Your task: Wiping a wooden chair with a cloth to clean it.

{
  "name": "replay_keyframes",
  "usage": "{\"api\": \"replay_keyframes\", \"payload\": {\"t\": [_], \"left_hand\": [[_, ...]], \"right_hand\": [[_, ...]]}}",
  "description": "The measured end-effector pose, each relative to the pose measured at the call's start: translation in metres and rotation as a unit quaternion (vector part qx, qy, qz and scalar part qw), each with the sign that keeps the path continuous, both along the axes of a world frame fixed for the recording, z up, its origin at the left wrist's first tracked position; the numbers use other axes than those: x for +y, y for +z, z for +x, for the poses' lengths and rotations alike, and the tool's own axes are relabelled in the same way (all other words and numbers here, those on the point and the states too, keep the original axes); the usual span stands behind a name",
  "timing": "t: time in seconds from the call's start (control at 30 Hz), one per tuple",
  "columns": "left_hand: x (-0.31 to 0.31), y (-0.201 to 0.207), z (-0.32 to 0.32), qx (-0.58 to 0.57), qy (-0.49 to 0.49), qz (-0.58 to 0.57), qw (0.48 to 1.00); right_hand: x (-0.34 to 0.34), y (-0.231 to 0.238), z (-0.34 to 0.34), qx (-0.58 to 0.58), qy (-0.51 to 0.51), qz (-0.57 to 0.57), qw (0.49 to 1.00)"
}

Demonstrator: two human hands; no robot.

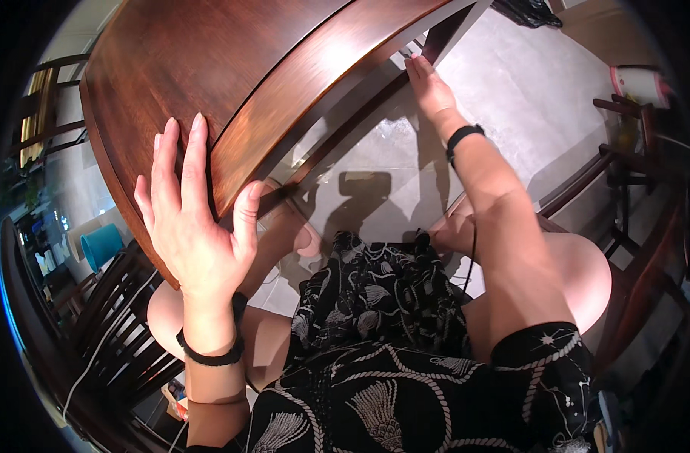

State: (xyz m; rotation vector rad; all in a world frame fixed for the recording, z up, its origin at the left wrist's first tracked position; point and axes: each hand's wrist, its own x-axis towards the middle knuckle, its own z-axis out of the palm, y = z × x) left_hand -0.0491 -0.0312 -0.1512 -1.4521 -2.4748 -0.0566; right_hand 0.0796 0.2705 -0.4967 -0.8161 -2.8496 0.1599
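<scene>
A glossy dark brown wooden table [232, 60] with a curved edge fills the upper left. Near its front edge, my left hand [198, 223] lies on the top with fingers spread and thumb out to the side, holding nothing. My right arm reaches forward past the table's rim. At its end, my right hand [433, 90] has its fingers stretched out by the underside, close to a dark wooden leg [445, 34]. The fingertips partly meet the shadowed frame there, and contact is unclear. Each wrist wears a black band.
My bare knees flank the table's near side above a grey tiled floor [383, 204]. A slatted dark chair [118, 325] and a teal bin [101, 248] stand left. Dark wooden furniture [639, 302], a pink-and-white container [638, 84] and a black bag [528, 10] are right.
</scene>
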Motion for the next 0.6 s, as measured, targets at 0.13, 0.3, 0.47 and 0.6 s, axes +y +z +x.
{"api": "replay_keyframes", "payload": {"t": [0.13, 0.3, 0.47, 0.6], "left_hand": [[0.005, 0.002, 0.001, -0.01, -0.007, -0.002, 1.0], [-0.001, 0.005, 0.0, -0.007, 0.013, -0.017, 1.0], [0.004, 0.006, 0.0, -0.007, 0.014, -0.017, 1.0], [-0.011, 0.006, -0.003, 0.0, 0.024, -0.025, 0.999]], "right_hand": [[-0.015, -0.007, -0.022, 0.071, -0.133, 0.025, 0.988], [-0.017, 0.007, -0.011, 0.037, -0.184, -0.159, 0.969], [-0.026, 0.019, -0.006, 0.233, -0.107, -0.073, 0.964], [-0.011, 0.013, -0.051, -0.032, -0.092, -0.171, 0.98]]}}
